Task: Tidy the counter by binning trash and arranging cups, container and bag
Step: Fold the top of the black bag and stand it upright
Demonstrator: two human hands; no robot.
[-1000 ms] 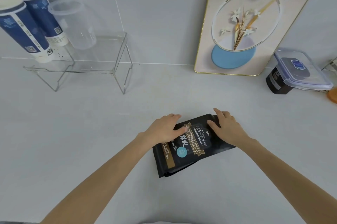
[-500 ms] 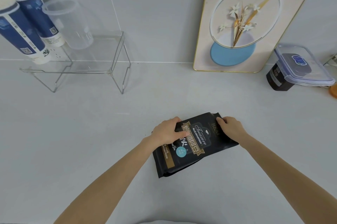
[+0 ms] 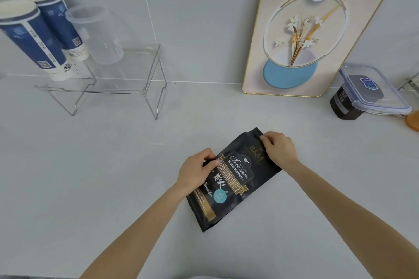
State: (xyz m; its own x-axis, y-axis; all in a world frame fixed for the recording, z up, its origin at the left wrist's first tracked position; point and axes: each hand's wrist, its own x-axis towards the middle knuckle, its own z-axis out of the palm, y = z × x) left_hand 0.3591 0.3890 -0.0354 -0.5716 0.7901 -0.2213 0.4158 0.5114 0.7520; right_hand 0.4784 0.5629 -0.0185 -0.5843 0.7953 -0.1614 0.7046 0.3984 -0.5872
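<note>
A black coffee bag (image 3: pixel 229 184) with gold lettering lies on the white counter (image 3: pixel 113 176) in front of me, its top end raised. My left hand (image 3: pixel 196 171) grips its left edge near the top. My right hand (image 3: pixel 278 150) pinches the bag's top right corner. Two blue-and-white paper cups (image 3: pixel 34 38) and a clear plastic cup (image 3: pixel 99 35) stand on a clear acrylic shelf (image 3: pixel 127 79) at the back left. A lidded clear container (image 3: pixel 371 92) holding something dark sits at the far right.
A gold-framed picture (image 3: pixel 301 29) with flowers leans on the wall behind the bag. An orange object (image 3: pixel 413 121) peeks in at the right edge beside the container. Bare counter lies between the shelf and the bag.
Both hands went from lying flat on the bag to gripping its top edge. The bag's top end has lifted and turned slightly toward the back right.
</note>
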